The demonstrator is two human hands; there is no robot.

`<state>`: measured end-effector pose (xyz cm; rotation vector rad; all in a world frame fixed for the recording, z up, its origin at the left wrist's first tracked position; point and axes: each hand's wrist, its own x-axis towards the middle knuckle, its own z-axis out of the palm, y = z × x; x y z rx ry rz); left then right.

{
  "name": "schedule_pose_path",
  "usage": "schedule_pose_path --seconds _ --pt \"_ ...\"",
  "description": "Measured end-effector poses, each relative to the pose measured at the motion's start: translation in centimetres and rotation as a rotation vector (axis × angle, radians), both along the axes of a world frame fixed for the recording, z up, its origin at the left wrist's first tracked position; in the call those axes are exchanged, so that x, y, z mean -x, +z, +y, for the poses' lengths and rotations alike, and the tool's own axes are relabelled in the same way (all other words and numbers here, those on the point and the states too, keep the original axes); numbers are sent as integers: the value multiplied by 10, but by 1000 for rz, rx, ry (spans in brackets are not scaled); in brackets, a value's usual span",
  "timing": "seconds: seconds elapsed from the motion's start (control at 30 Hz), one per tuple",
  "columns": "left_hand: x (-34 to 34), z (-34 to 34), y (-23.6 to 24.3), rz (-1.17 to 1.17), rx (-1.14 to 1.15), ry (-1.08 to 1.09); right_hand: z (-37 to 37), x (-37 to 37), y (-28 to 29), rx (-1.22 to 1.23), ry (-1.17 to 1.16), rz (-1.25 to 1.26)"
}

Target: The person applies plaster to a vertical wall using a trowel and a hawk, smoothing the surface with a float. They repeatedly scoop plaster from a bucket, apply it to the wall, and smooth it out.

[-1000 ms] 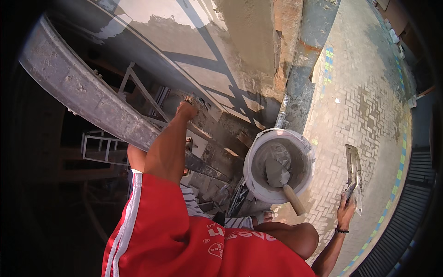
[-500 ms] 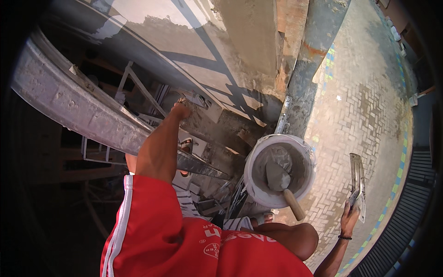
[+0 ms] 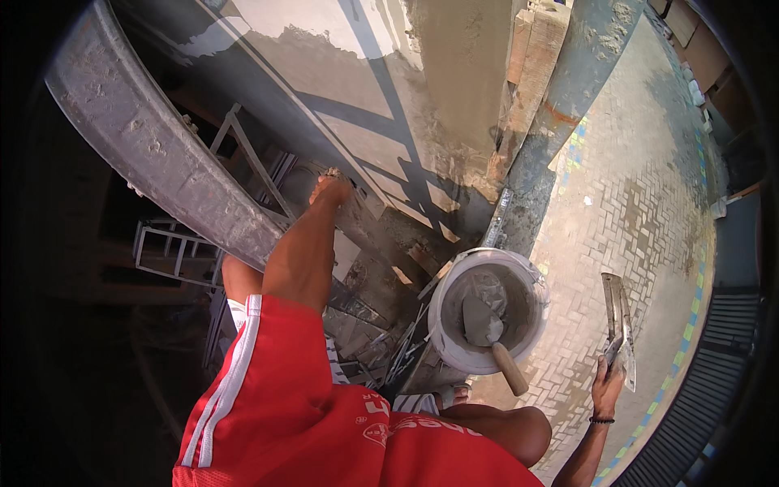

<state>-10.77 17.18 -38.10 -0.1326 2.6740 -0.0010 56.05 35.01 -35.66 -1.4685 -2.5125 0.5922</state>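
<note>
Now the right hand (image 3: 607,388) is closed around the handle of a flat steel float (image 3: 619,323), its blade pointing up and away from the white bucket (image 3: 531,286) and held well out to the bucket's right over the brick paving (image 3: 649,195). The left hand (image 3: 331,190) is stretched up and away from the bucket's left side, its fingers pressed against the lower edge of the plastered wall (image 3: 422,97); whether they curl around anything there cannot be told. Compared with 1 second ago, the left arm has reached slightly further along the wall and the float has stayed beside the bucket without dipping in, so the blade appears unloaded and the mortar is still untouched. Inside the bucket sits grey mortar with 1 pointed trowel (image 3: 485,323) resting in it, its wooden handle sticking out over the near rim. Left of the bucket runs a thick grey pipe (image 3: 154,154), with metal scaffold frames (image 3: 174,252) beneath it. Above the bucket the wall shows fresh grey render crossed by long shadows, next to a rough concrete column (image 3: 568,105). The paving lies far below.
</note>
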Motion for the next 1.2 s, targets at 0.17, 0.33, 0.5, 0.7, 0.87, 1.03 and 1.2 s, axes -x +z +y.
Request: schedule_pose_path --seconds 0.17,0.33,0.5,0.7,0.87,1.03,1.2 --pt "53 42 -26 6 -90 -55 -34 -24 8 37 -43 -33" --pt "129 90 -90 -69 -289 -8 -67 -57 32 174 -217 -200" --pt "211 100 -148 69 -404 102 -68 -87 -2 122 -197 -123" --pt "137 164 -103 -51 -687 229 -89 -65 37 233 -315 -291" --pt "100 158 -50 -84 -816 454 -83 -42 30 232 -294 -204" --pt "131 128 -88 -355 -1130 429 -61 -23 21 158 -100 -174" --pt "121 138 -113 -53 -1092 528 -31 -20 13 16 26 -225"
